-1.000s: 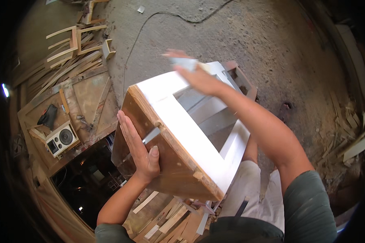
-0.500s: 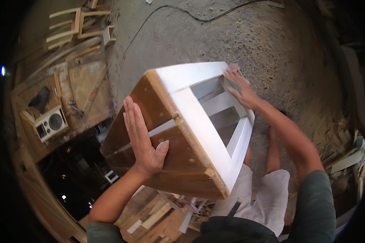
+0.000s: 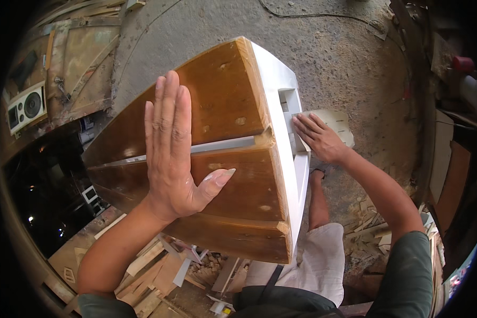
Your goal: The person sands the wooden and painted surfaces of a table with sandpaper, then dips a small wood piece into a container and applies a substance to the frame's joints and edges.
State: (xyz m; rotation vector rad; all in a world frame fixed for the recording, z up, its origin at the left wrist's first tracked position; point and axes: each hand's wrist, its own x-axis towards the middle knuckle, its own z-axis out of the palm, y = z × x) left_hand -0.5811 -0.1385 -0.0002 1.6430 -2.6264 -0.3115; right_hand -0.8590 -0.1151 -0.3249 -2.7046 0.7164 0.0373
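A wooden frame piece (image 3: 233,106) with brown stained panels and a white painted front stands tilted in front of me. My left hand (image 3: 172,148) lies flat, fingers straight, against its brown side across a pale strip. My right hand (image 3: 318,139) presses a sheet of sandpaper (image 3: 335,123) against the white edge (image 3: 281,85) of the frame, fingers spread over the sheet.
A white speaker box (image 3: 25,108) sits on a cluttered workbench (image 3: 85,53) at the left. Wood offcuts (image 3: 159,270) lie on the floor near my legs and more (image 3: 373,238) at the right. A cable (image 3: 323,15) runs over the concrete floor at the top.
The frame has turned so its brown side now faces me. My right hand moved down the white edge toward me, pressing the sandpaper. My left hand stayed flat on the brown side.
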